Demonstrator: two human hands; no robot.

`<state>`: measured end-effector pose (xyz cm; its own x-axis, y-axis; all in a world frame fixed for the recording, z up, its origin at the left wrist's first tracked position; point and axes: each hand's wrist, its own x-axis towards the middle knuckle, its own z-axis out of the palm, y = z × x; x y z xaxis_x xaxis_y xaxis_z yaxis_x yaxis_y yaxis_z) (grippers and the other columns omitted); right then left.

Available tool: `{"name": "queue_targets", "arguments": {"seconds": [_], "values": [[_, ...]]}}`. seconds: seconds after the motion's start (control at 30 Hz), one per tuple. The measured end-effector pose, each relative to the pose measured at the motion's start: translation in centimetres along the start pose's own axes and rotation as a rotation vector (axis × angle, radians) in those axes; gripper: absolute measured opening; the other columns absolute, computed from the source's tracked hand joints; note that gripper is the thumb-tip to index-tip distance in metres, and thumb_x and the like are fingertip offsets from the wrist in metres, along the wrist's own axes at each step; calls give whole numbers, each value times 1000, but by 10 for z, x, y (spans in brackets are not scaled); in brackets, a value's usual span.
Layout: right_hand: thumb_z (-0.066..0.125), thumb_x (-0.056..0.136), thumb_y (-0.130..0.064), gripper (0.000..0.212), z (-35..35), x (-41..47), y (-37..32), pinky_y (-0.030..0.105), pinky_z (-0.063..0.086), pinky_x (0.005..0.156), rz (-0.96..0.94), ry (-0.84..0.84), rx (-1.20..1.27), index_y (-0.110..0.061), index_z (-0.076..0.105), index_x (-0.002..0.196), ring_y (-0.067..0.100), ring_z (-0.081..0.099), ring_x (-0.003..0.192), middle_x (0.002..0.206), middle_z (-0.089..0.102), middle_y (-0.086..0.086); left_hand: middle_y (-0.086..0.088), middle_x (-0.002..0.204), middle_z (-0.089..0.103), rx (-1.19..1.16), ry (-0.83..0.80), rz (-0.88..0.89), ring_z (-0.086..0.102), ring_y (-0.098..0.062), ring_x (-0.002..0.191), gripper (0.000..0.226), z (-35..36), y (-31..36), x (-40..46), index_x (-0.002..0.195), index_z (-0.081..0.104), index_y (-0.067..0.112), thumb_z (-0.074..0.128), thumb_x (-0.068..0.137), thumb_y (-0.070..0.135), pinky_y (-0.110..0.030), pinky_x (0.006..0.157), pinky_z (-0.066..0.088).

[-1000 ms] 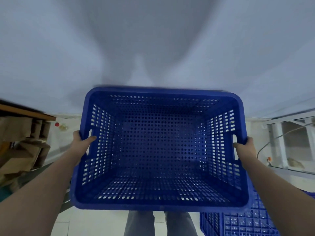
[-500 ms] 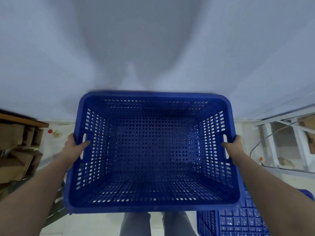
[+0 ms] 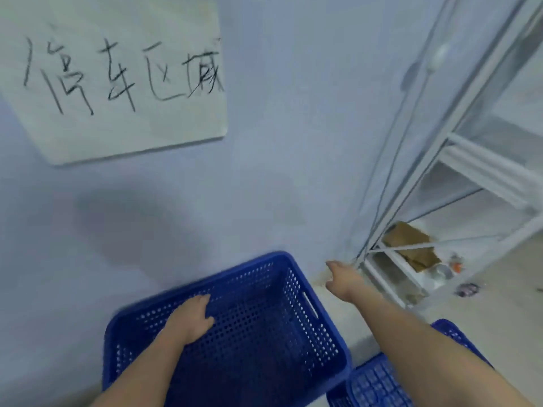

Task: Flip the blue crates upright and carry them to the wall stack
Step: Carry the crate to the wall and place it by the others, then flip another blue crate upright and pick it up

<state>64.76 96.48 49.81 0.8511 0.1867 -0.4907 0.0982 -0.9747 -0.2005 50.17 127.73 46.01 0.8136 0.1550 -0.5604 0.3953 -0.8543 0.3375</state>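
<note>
A blue perforated crate (image 3: pixel 264 333) stands upright and empty, low against the pale wall, turned at an angle. My left hand (image 3: pixel 191 318) lies inside it against its left inner wall, fingers spread and not wrapped around the rim. My right hand (image 3: pixel 342 279) is off the crate, stretched out past its right handle slot toward the wall corner, fingers apart and holding nothing. A second blue crate (image 3: pixel 379 383) lies at the lower right under my right forearm, with its gridded underside facing up.
A white metal shelf rack (image 3: pixel 458 160) stands close on the right, with a cardboard box (image 3: pixel 408 242) on its bottom level. Small items lie on the floor (image 3: pixel 499 304) beside it. A handwritten paper sign (image 3: pixel 123 83) hangs on the wall.
The crate went from chest height in both hands down to the wall. Both hands let go of its handles: the left now rests inside it, the right has swung free.
</note>
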Motion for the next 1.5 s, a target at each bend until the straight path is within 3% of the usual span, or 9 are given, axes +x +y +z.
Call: {"name": "queue_targets", "arguments": {"seconds": [0.07, 0.17, 0.27, 0.47, 0.63, 0.83, 0.93, 1.27, 1.5], "values": [[44, 94, -24, 65, -34, -31, 16, 35, 24, 117, 33, 119, 42, -12, 17, 152, 25, 24, 145, 160, 17, 7, -4, 146, 44, 74, 42, 130, 47, -20, 127, 51, -42, 50, -5, 140, 40, 18, 42, 92, 36, -32, 108, 37], [46, 93, -29, 63, -72, -89, 50, 39, 32, 113, 150, 288, 120, -12, 24, 149, 27, 33, 140, 156, 27, 9, -5, 156, 30, 170, 146, 342, 33, -19, 141, 63, -88, 132, -20, 150, 24, 14, 44, 95, 37, -26, 112, 26], [49, 91, -32, 60, -90, -156, 89, 43, 38, 108, 319, 376, 194, -9, 33, 143, 32, 39, 134, 151, 34, 12, -4, 157, 29, 226, 209, 528, 32, -19, 142, 65, -105, 213, -33, 151, 23, 15, 45, 95, 38, -27, 112, 26], [44, 94, -34, 62, -93, -303, 157, 41, 33, 111, 651, 464, 287, -10, 25, 148, 32, 37, 137, 154, 30, 12, -6, 156, 31, 407, 144, 968, 34, -21, 141, 73, -58, 363, -115, 150, 24, 16, 43, 88, 49, -29, 110, 30], [47, 91, -32, 63, -84, -400, 202, 39, 35, 110, 852, 495, 275, -9, 27, 147, 30, 37, 137, 153, 32, 11, -7, 147, 45, 515, 100, 1196, 48, -25, 127, 72, -4, 434, -181, 145, 35, 20, 49, 82, 52, -35, 104, 42], [47, 91, -36, 60, -68, -472, 241, 43, 41, 101, 943, 522, 287, -11, 31, 143, 32, 42, 131, 149, 35, 11, -8, 152, 36, 526, 103, 1259, 35, -23, 139, 67, 39, 488, -245, 147, 30, 13, 50, 88, 39, -33, 112, 30], [47, 91, -33, 59, -59, -491, 265, 43, 40, 104, 939, 512, 307, -10, 31, 143, 32, 41, 132, 150, 33, 12, -6, 159, 22, 543, 106, 1274, 24, -21, 146, 75, 64, 507, -260, 153, 18, 15, 45, 89, 44, -32, 117, 23], [47, 90, -34, 61, -25, -523, 345, 43, 37, 103, 940, 529, 388, -8, 30, 142, 35, 42, 131, 149, 35, 13, -5, 162, 11, 648, 131, 1238, 13, -20, 149, 80, 148, 566, -280, 154, 12, 15, 38, 90, 55, -35, 121, 15], [48, 88, -32, 60, 16, -510, 389, 40, 39, 103, 972, 430, 502, -11, 32, 142, 32, 44, 131, 146, 40, 13, -4, 163, 8, 762, 17, 1244, 11, -21, 149, 78, 208, 593, -270, 154, 9, 15, 36, 91, 52, -34, 121, 13]]}}
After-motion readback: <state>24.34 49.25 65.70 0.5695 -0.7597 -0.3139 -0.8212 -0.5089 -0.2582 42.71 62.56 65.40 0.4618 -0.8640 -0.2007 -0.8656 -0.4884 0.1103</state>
